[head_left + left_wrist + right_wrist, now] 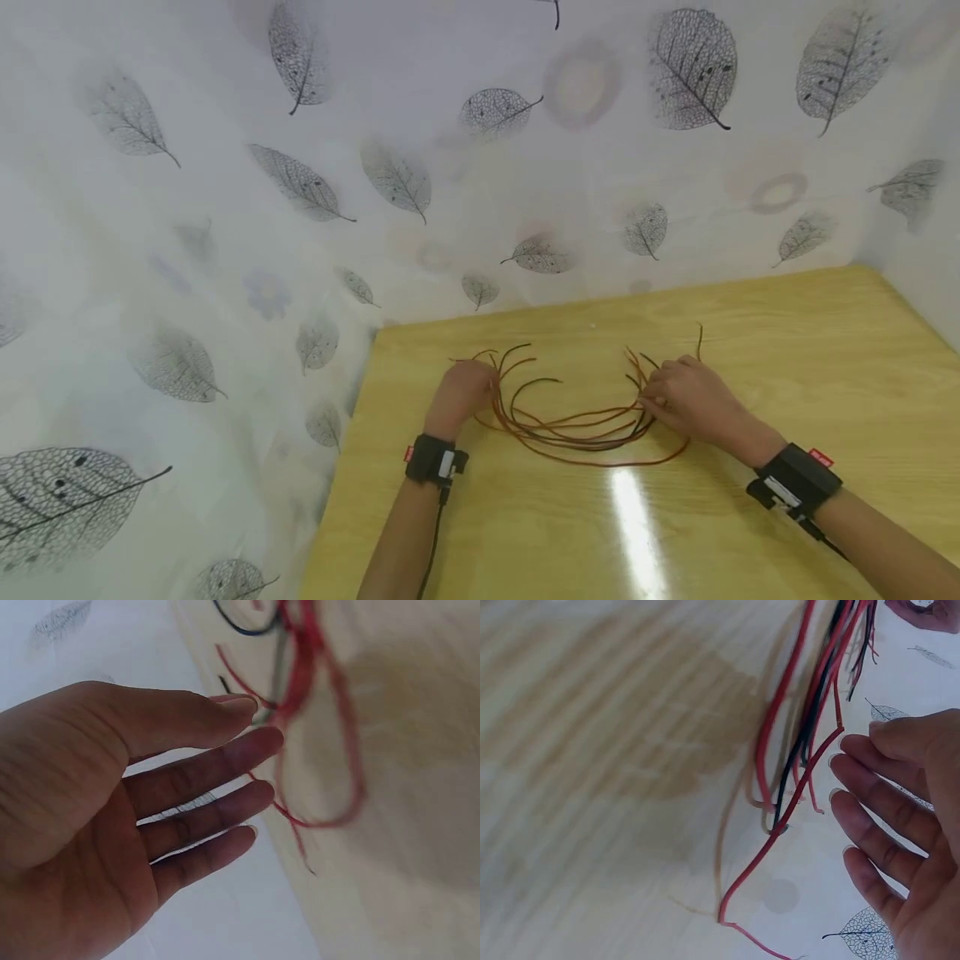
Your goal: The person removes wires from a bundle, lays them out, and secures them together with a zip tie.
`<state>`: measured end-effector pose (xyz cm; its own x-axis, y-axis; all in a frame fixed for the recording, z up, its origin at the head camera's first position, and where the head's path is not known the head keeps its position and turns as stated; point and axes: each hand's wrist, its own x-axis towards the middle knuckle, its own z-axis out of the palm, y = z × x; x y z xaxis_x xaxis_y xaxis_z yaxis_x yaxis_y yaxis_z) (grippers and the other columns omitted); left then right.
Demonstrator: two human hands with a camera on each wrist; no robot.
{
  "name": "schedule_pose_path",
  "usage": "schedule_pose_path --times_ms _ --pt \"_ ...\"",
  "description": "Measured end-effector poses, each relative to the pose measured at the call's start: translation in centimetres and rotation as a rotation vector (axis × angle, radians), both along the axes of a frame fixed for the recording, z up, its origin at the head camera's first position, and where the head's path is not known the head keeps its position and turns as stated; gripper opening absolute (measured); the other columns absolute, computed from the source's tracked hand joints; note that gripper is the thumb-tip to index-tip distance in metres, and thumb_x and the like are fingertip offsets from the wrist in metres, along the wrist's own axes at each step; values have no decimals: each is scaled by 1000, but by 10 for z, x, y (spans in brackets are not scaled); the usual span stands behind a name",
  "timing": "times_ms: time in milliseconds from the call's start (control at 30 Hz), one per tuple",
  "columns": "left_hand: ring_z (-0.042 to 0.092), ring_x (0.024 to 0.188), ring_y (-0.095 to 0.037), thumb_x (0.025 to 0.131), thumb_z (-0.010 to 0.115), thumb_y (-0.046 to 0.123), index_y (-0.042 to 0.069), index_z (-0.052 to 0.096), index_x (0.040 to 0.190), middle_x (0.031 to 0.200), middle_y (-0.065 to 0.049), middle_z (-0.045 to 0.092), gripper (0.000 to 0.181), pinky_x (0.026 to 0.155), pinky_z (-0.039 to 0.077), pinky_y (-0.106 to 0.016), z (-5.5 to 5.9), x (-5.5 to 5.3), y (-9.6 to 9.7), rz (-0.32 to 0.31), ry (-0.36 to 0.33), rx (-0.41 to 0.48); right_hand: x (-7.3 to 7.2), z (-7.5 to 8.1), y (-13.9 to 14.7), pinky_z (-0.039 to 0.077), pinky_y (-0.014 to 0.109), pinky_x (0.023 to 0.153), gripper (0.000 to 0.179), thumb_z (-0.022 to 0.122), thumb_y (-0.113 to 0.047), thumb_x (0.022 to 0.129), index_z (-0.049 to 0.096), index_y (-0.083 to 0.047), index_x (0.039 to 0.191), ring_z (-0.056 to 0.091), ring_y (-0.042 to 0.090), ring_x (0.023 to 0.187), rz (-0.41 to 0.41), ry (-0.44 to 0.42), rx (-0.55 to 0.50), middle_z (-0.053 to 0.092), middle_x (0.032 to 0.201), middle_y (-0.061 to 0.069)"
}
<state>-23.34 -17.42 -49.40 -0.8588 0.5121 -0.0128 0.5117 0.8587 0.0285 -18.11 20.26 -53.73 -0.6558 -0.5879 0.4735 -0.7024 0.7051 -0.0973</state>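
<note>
Red and black wires (592, 446) curve across the tabletop (787, 375), toward its far left corner. Left hand (461, 398) at their left ends, can't tell if pinching; right hand (690, 402) at right ends, fingers loose, grasping nothing.

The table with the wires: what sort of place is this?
Probably an indoor work corner, perhaps set up for filming: a wood-grain table bearing red and black wires, leaf-print wall covering behind it, and cabled black wrist straps.

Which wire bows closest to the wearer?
The red wire with the lowest arc in the head view; the other wires bunch above it, farther from the wearer.
</note>
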Motion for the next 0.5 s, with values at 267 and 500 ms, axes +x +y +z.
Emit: schedule_pose_path --times_ms 267,500 --pt "68 98 -22 96 75 23 15 76 116 109 -3 74 21 92 55 -37 -5 -38 51 -75 46 -8 -5 -3 -4 52 41 69 36 64 -39 101 78 -15 78 62 17 71 44 70 -51 70 77 -3" --pt "62 119 -27 100 68 20 14 64 137 135 -6 66 38 101 51 -40 -29 -66 68 -130 101 101 -5 -7 -3 52 41 68 73 25 -54 108 78 -14 78 62 16 70 8 95 -95 71 77 -3"
